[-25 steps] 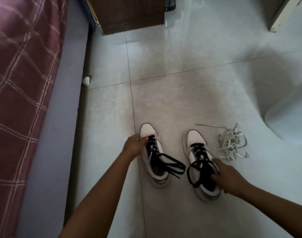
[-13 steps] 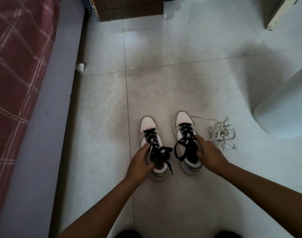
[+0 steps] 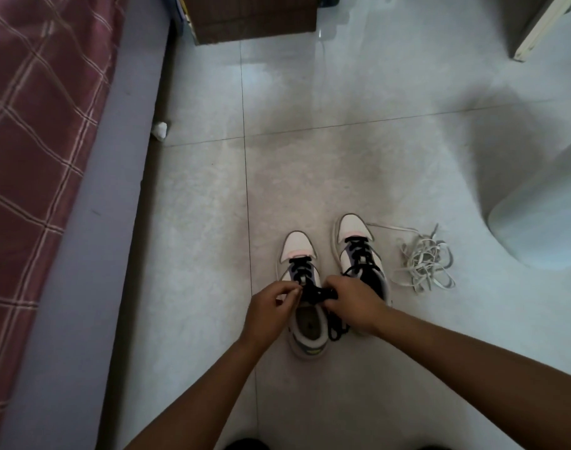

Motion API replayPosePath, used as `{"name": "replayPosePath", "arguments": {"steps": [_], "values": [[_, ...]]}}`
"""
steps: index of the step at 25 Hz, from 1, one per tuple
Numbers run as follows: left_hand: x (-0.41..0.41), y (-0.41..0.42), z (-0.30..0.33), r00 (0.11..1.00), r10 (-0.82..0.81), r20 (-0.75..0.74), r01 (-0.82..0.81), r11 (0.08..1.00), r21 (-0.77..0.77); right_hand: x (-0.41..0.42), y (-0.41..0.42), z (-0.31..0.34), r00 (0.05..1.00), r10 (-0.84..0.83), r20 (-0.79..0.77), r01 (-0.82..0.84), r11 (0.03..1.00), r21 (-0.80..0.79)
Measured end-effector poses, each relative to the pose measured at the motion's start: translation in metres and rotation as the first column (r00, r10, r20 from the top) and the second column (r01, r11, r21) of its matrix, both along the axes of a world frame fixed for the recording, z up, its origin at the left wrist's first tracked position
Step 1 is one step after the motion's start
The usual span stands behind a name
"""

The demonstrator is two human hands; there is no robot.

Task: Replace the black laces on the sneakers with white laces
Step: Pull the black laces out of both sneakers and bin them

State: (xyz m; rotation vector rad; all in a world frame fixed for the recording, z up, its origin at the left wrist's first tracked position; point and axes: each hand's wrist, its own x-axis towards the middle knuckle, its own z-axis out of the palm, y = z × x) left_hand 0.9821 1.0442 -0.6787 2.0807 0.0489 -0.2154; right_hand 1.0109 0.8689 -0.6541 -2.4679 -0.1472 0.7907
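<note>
Two white sneakers stand side by side on the tiled floor, toes pointing away from me. The left sneaker (image 3: 298, 248) carries black laces (image 3: 316, 292), and both hands meet over its knot. My left hand (image 3: 271, 306) pinches the lace from the left. My right hand (image 3: 352, 303) pinches it from the right and covers the rear of the right sneaker (image 3: 354, 232), which is also laced in black. A loose tangle of white laces (image 3: 423, 261) lies on the floor just right of the shoes.
A bed with a red checked cover (image 3: 34, 151) and grey side runs along the left. A brown wooden cabinet (image 3: 251, 17) stands at the top, a white rounded object (image 3: 543, 222) at the right, and a small white scrap (image 3: 160, 128) by the bed.
Both hands left the shoes' sides and came together over the left sneaker's black lace knot. The right hand moved off the right sneaker. The view shifted slightly.
</note>
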Motion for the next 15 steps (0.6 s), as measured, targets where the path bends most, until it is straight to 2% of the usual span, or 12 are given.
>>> {"name": "replayPosePath", "arguments": {"steps": [2, 4, 5, 8, 10, 13, 15], "values": [[0.007, 0.009, 0.002, 0.988, -0.087, -0.130, 0.083, 0.996, -0.032, 0.012, -0.004, 0.010, 0.989, -0.116, -0.096, 0.132, 0.974, 0.184], [0.012, 0.011, 0.004, 0.960, -0.215, -0.177, 0.214, 0.976, -0.025, 0.021, -0.002, 0.022, 0.937, -0.181, -0.300, 0.291, 0.878, 0.380], [0.013, 0.008, 0.006, 0.961, -0.219, -0.171, 0.216, 0.976, -0.033, 0.025, 0.000, 0.025, 0.907, -0.181, -0.380, 0.344, 0.841, 0.419], [0.019, -0.004, 0.009, 0.988, -0.064, -0.142, 0.053, 0.996, -0.077, 0.031, 0.004, 0.025, 0.804, -0.224, -0.551, 0.504, 0.748, 0.432], [0.024, -0.007, 0.009, 0.974, 0.043, -0.221, -0.083, 0.981, -0.176, 0.035, 0.000, 0.022, 0.726, -0.311, -0.613, 0.630, 0.658, 0.412], [0.025, -0.002, 0.011, 0.878, 0.160, -0.451, -0.348, 0.860, -0.373, 0.041, -0.017, 0.020, 0.715, -0.395, -0.576, 0.670, 0.624, 0.403], [0.023, 0.002, 0.012, 0.812, 0.185, -0.554, -0.462, 0.783, -0.415, 0.041, -0.027, 0.018, 0.709, -0.443, -0.548, 0.683, 0.625, 0.378]]}}
